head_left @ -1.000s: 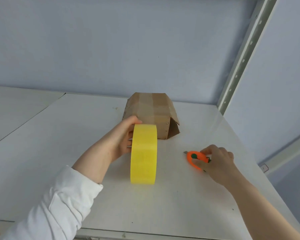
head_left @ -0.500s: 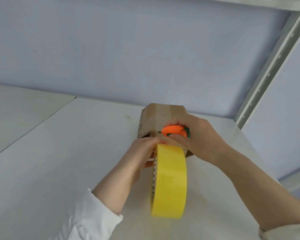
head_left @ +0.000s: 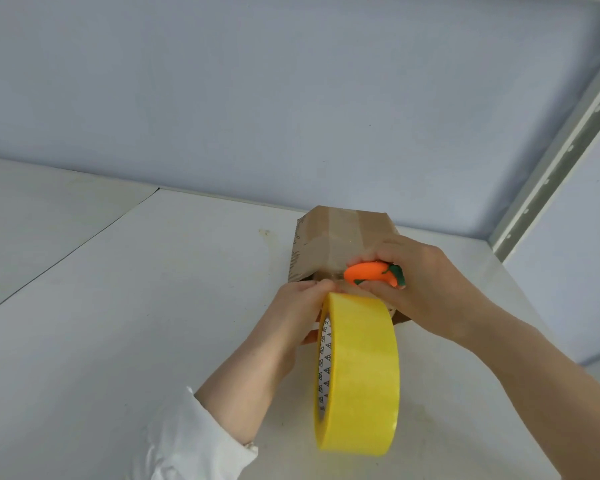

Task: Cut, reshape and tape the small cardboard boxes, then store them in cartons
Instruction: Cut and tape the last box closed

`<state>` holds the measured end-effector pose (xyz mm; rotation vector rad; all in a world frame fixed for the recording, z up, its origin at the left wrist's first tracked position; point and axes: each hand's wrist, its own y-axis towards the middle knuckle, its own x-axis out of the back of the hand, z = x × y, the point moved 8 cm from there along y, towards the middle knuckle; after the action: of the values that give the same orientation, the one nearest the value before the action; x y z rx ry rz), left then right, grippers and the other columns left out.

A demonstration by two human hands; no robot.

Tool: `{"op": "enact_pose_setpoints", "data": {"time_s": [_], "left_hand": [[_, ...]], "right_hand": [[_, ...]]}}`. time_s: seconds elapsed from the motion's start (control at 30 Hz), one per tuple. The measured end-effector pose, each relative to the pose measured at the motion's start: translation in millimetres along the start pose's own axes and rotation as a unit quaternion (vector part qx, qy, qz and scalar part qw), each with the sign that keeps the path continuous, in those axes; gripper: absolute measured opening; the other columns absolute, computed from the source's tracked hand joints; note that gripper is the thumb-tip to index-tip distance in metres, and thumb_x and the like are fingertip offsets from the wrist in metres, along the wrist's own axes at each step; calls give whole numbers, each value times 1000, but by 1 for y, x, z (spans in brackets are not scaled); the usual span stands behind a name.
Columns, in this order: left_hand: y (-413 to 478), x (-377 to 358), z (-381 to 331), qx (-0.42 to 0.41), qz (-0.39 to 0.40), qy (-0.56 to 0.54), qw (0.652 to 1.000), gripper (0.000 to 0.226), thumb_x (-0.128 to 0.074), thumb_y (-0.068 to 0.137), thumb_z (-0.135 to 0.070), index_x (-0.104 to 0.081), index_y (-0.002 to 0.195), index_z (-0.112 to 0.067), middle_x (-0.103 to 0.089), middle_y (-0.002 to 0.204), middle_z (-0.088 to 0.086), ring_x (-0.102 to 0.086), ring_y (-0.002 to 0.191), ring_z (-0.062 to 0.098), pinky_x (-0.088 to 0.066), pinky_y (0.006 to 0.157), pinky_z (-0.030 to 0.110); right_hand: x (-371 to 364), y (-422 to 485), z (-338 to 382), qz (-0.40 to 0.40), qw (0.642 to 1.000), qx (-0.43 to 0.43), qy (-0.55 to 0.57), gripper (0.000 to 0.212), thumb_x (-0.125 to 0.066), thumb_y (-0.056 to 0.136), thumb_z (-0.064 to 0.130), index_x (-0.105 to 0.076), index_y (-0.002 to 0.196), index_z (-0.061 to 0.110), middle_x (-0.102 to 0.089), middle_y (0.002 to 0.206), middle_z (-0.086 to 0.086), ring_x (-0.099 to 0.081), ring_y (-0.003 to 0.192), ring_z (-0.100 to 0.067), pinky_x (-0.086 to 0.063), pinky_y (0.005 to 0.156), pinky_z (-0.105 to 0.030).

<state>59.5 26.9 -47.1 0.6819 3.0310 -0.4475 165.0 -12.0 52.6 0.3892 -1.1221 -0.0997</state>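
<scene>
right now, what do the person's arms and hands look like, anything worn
Both the left hand and right hand are bare: no gloves, no rings visible. A white fabric long sleeve, bunched at the cuff, ends mid left forearm. The right forearm shows no sleeve.

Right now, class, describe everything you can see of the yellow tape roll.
The tape roll is a ring of glossy, translucent yellow tape on a white core printed with small dark triangles. It stands on edge, tread facing the camera, in front of the cardboard box. The left hand grips its upper left rim.
</scene>
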Motion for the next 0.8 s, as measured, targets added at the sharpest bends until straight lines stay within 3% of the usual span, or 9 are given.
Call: {"op": "enact_pose_setpoints", "data": {"time_s": [0.07, 0.13, 0.27, 0.37, 0.47, 0.6, 0.8], "left_hand": [[0, -1, -1, -1, 0, 3, 1000, 31, -55, 89, -24, -65, 105, 0, -53, 73, 4, -53, 71, 14, -46, 73, 30], [0, -1, 0, 0, 2, -1, 1000, 31, -55, 90, -25, -66, 105, -1, -53, 67, 0, -53, 68, 11, -46, 70, 28], [-2, -2, -1, 2, 12, -4, 1000, 15, -51, 91, -21, -57, 83, -10, -42, 43, -12, -46, 42, 1, -40, 56, 21], [-1, 0, 0, 1, 3, -9, 1000, 22, -49, 91, -19, -48, 70, -14, -37, 37, -12, -39, 34, 0, -37, 56, 22], [-1, -1, 0, 4, 3, -7, 1000, 17, -52, 91, -23, -51, 76, -14, -36, 39, -11, -38, 34, 1, -37, 55, 21], [0, -1, -1, 3, 4, -3, 1000, 21, -51, 90, -21, -51, 70, -15, -38, 40, -11, -40, 36, 1, -37, 48, 17], [0, -1, -2, 0, 5, -2, 1000, 13, -50, 90, -20, -57, 82, -14, -41, 40, -12, -42, 38, 0, -41, 57, 21]], "right_hand": [[-6, 2, 0, 9, 1000, 0, -17, 20, -69, 82, 12, -70, 102, 17, -56, 89, 8, -49, 79, -4, -35, 72, -4], [-9, 4, 1, 22, 999, -1, -35, 20, -68, 83, 13, -69, 103, 16, -51, 88, 11, -46, 79, -4, -33, 70, -3], [6, -1, -1, 8, 1000, -5, 6, 19, -69, 82, 12, -70, 100, 19, -52, 83, 23, -50, 81, 7, -34, 73, -2], [4, -4, -3, 12, 1000, -6, 2, 20, -69, 82, 9, -70, 99, 20, -55, 85, 19, -52, 82, 4, -37, 74, -6], [-6, -4, -5, 13, 1000, -15, -22, 20, -68, 83, 9, -70, 101, 18, -55, 90, 8, -49, 81, -4, -37, 74, -8], [1, -4, -5, 14, 1000, -22, -14, 21, -67, 84, 10, -69, 102, 20, -54, 89, 10, -49, 79, -4, -37, 74, -7], [-4, -4, -4, 17, 999, -19, -28, 20, -67, 84, 11, -69, 102, 19, -53, 90, 9, -47, 80, -5, -36, 72, -5]]}}
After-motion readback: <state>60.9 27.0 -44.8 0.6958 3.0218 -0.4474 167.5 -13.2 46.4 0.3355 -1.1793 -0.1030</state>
